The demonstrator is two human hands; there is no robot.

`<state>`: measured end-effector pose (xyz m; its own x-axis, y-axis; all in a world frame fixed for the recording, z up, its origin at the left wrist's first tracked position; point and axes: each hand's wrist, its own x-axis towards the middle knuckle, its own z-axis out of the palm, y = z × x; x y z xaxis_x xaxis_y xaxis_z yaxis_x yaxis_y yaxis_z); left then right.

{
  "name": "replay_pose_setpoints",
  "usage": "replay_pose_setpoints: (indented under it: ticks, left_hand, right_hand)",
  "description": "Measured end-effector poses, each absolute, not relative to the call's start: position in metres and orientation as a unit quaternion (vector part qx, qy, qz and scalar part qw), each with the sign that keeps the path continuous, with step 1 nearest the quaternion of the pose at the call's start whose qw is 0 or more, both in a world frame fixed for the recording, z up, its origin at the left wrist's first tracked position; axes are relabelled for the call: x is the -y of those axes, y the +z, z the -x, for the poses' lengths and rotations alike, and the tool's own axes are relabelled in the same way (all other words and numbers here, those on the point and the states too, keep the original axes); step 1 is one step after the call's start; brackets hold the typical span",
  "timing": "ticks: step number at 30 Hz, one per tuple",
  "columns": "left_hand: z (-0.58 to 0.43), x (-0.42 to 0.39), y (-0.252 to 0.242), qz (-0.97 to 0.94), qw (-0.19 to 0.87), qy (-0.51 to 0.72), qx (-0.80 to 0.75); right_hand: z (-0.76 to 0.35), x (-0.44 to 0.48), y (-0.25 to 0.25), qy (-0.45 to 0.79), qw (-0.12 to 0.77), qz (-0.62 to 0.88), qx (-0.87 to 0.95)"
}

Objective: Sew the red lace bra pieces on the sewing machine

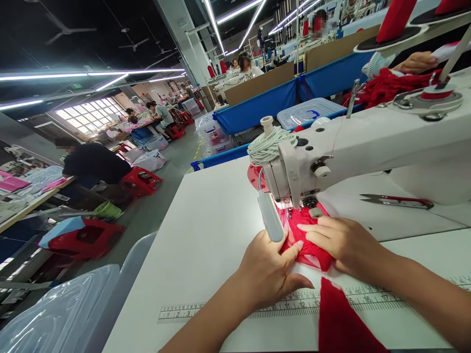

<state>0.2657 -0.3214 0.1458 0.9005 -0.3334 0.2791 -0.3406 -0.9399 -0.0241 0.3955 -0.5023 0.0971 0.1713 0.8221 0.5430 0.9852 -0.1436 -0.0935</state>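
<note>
A piece of red lace fabric (pixel 308 240) lies under the presser foot (pixel 289 213) of a white sewing machine (pixel 353 147). My left hand (pixel 268 264) presses on the fabric's left edge, thumb spread away and some fingertips hidden behind the grey lamp (pixel 271 215). From the right, my right hand (pixel 340 242) rests on the same fabric with its fingers stretched toward the needle area. Neither hand is closed round anything. A separate red strip of cloth (pixel 340 318) hangs over the table's front edge, between my forearms.
Thread snips (pixel 399 201) lie right of the needle area, by the machine's base. A printed ruler (pixel 294 304) runs along the white table (pixel 206 235). Clear plastic bins (pixel 73 309) stand at lower left. Blue cloth troughs (pixel 257 110) and several other people are beyond.
</note>
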Motion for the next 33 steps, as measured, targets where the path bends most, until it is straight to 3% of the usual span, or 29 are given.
replay_pose_setpoints:
  ticks: [25,33]
  left_hand:
    - [-0.268,0.318,0.134,-0.965,-0.018,0.19,0.179]
    - [-0.268,0.314,0.13,-0.967,-0.041,0.191,0.167]
  right_hand:
    - [-0.402,0.5,0.096,-0.221,0.209,0.733,0.608]
    - [-0.404,0.501,0.103,-0.178,0.194,0.746,0.612]
